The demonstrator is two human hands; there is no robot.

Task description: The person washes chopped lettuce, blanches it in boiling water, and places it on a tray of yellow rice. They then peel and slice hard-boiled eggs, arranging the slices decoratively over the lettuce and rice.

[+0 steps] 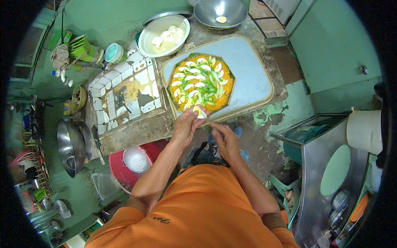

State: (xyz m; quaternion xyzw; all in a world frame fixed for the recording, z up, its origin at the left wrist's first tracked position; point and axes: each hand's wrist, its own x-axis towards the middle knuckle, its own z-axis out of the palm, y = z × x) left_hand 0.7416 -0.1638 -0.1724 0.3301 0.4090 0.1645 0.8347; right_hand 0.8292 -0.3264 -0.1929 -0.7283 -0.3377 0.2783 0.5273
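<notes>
My left hand [185, 129] is closed on a piece of boiled egg [200, 113], its yolk showing, just off the near edge of a large octagonal platter. Close to its right, my right hand [226, 141] has its fingers drawn together; anything small between them cannot be made out. Orange noodles [223, 99] fill the platter, topped with chopped green vegetable pieces [205, 90] and several boiled egg slices [191, 77]. Under the platter is a pale blue tray [252, 78] with a beige rim.
Behind the tray stand a pale basin [145, 46] of peeled eggs [169, 38] and a metal wok [202, 13] with an egg half [221, 19] in it. A tiled sink [106, 95] lies left. A red tub [120, 171] is below the counter; a metal cabinet [316, 173] stands right.
</notes>
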